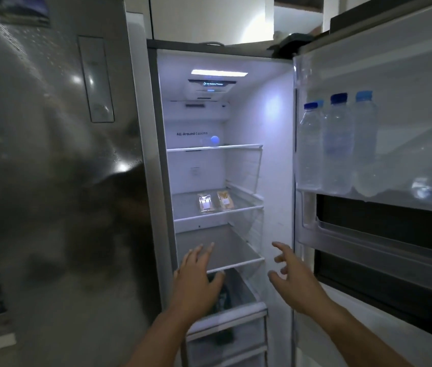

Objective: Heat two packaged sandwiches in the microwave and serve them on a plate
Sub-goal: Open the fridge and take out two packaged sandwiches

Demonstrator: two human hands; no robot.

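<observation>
So the fridge door (384, 128) is swung wide to the right, which leaves the shelves easy to get at. The two packaged sandwiches (216, 202) sit side by side on the middle shelf (220, 214), roughly 12 o'clock from both hands. Left hand (196, 276) and right hand (295, 276) are both empty, fingers spread, looks like a reach going in. Water bottles (338, 144) stand in the door bin at 2 o'clock. Back wall reads "All-Around Cooling"; the sandwich labels are too small to read.
</observation>
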